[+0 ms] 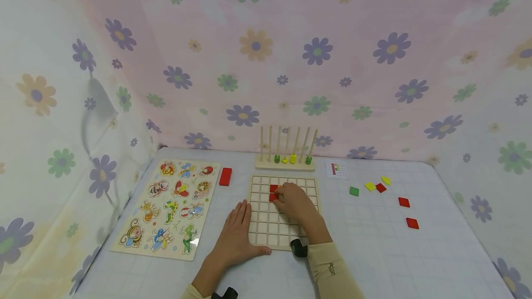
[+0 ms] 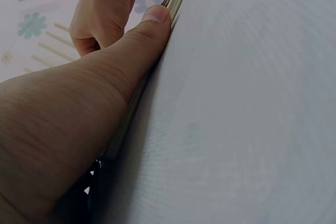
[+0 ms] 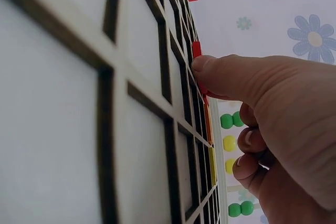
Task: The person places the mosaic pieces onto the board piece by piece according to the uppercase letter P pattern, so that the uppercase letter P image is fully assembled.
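A wooden grid board [image 1: 263, 229] lies on the table, seen edge-on in the left wrist view. My left hand [image 1: 236, 239] rests flat with straight fingers along the board's left edge, its thumb at the near edge. Over the board's upper part my right hand [image 1: 296, 203] pinches a red tile [image 1: 272, 197] at the grid, with the thumb [image 3: 206, 64] against it in the right wrist view. Another red tile [image 1: 274, 188] sits just beyond it. Orange [image 3: 208, 121] and yellow [image 3: 212, 166] tiles also lie in cells, mostly hidden by the hand in the head view.
A wooden insect puzzle [image 1: 201, 230] lies left, with a red block [image 1: 226, 176] beside it. Behind the board stands a peg rack [image 1: 284, 166] with green and yellow beads. A pattern card [image 1: 336, 169] lies right, near loose tiles, including green [image 1: 354, 191] and red [image 1: 412, 223].
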### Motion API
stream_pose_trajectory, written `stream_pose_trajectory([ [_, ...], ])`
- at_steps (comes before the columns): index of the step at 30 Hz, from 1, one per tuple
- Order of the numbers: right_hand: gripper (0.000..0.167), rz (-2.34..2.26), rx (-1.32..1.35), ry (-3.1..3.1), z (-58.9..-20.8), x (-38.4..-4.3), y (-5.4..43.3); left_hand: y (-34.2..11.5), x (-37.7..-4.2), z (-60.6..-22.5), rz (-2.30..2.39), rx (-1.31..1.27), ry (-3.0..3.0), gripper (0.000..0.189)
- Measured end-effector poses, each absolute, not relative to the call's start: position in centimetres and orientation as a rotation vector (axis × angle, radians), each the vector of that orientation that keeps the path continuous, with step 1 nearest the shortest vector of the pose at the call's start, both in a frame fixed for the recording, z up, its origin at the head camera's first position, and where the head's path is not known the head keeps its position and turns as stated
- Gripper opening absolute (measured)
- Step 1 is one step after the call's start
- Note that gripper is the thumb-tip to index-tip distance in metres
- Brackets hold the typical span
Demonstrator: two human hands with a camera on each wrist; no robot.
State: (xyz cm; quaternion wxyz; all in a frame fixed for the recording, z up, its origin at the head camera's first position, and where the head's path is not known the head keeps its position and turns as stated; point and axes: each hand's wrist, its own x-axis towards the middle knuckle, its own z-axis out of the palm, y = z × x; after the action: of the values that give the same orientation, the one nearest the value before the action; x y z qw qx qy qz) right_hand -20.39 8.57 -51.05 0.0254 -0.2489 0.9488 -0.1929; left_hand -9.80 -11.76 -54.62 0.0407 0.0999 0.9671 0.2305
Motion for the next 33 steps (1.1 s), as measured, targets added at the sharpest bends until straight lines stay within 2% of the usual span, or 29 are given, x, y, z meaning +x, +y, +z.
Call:
stream_pose_trajectory([
  [11,0.011,-0.636,-0.758,2.94,-51.26,-20.7,8.57,-11.76,-9.94,-54.33,0.695,0.325,2.97,0.138],
  [16,0.015,-0.643,-0.735,2.935,-51.31,-20.6,8.55,-11.77,-9.88,-54.34,0.706,0.318,2.96,0.137],
  [24,0.01,-0.662,-0.733,2.936,-51.52,-20.72,8.46,-11.77,-9.82,-54.43,0.702,0.32,2.96,0.137],
  [33,0.011,-0.704,-0.713,2.932,-51.75,-20.84,8.36,-11.8,-9.85,-54.67,0.694,0.313,2.967,0.138],
])
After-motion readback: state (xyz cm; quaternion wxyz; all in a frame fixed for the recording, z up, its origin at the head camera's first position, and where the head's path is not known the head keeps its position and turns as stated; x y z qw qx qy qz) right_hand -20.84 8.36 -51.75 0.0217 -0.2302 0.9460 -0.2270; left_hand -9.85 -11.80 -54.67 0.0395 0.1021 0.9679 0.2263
